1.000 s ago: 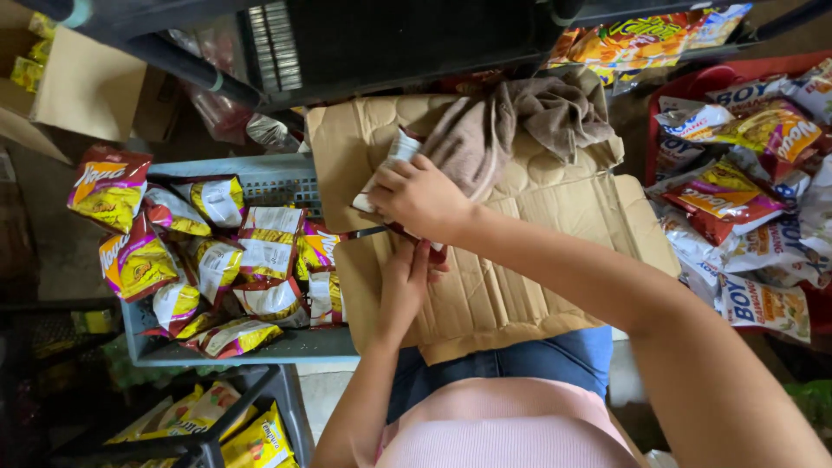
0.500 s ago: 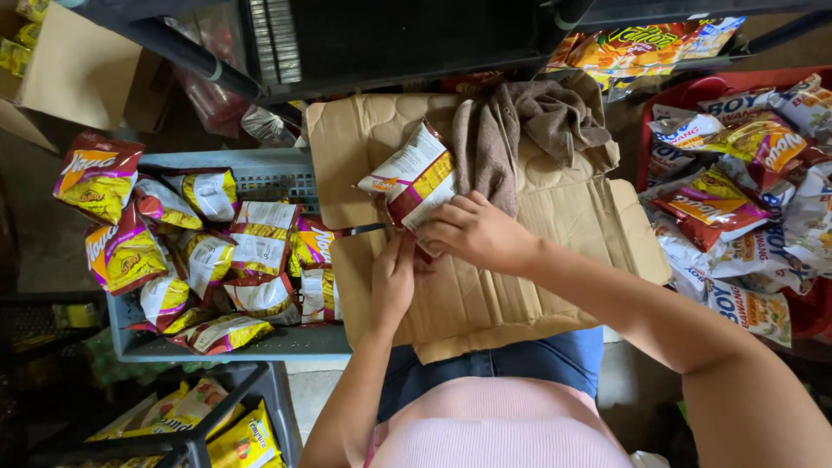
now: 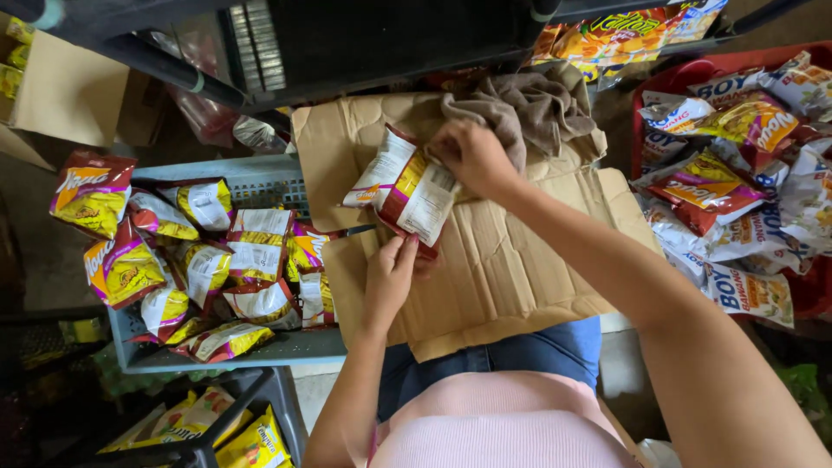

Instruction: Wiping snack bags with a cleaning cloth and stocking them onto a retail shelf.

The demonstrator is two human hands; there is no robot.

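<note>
Two snack packets (image 3: 407, 192) are pinched together in the right hand (image 3: 472, 156), which grips them by their upper right edge so they hang with their pale backs showing. The left hand (image 3: 394, 270) comes up from below, its fingertips (image 3: 406, 244) touching the lower edge of the nearer packet; its fingers are close together, and I cannot tell whether they grip or only touch. Both hands work over a flattened sheet of cardboard (image 3: 494, 269) that lies across the person's lap. Just beyond the right hand a crumpled brown cloth (image 3: 529, 108) sits on the far part of the cardboard. A thin dark tool (image 3: 354, 230) pokes out from under the packets toward the left; what it is I cannot make out. Left of the left hand a grey plastic crate (image 3: 260, 347) holds a heap of yellow-and-red snack bags (image 3: 173, 251). Well to the right of the right arm, a red bin (image 3: 652, 91) is piled with more bags (image 3: 745, 173).
</note>
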